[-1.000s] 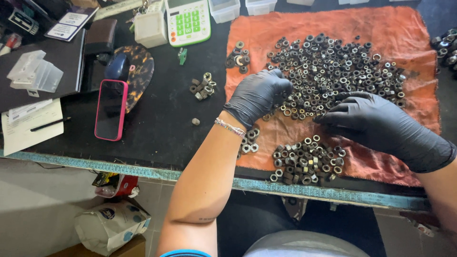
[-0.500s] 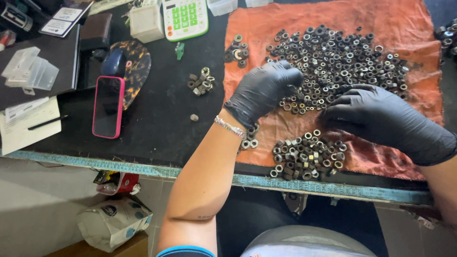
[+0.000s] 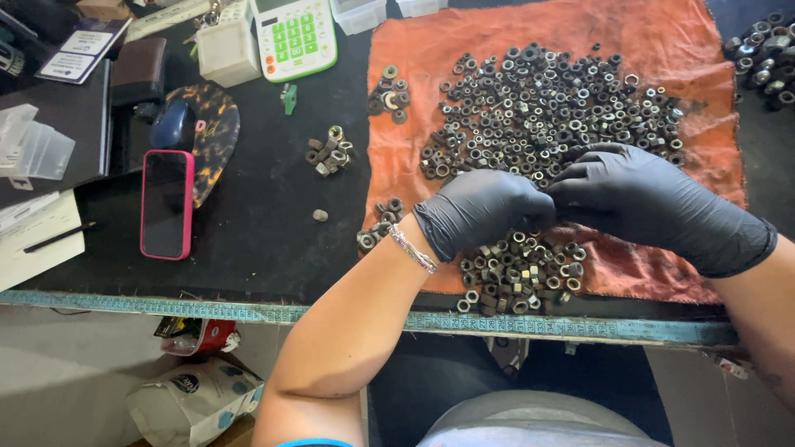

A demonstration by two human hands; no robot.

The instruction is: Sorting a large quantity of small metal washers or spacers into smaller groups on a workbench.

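Both hands wear black gloves and meet over the orange cloth [image 3: 414, 66], fingertips bunched together at its middle. The left hand [image 3: 484, 211] is curled shut, its fingers tucked under so whatever it pinches is hidden; the right hand [image 3: 638, 203] is bent at the knuckles, fingers pointing toward the left hand, and it cannot be told whether it grips a nut or only touches the heap. The far end of the right forearm is cut off by the frame edge.

The large heap of nuts [image 3: 546, 103] lies on the far half of the cloth, spread wider than deep, its long axis running side to side; single nuts lie flat or tilted, too small to sort out. A small pile of nuts [image 3: 517, 277] sits at the cloth's near edge, partly covered by the left wrist. Off the cloth's left edge on the dark surface [image 3: 265, 223] lie a little cluster of nuts [image 3: 329, 151], farther left a pink-cased phone [image 3: 166, 204] lying lengthwise away from the person, and beyond the cloth's far left corner a green-keyed calculator [image 3: 294, 33], its top cut off. A measuring tape [image 3: 248, 311] runs along the surface's near edge
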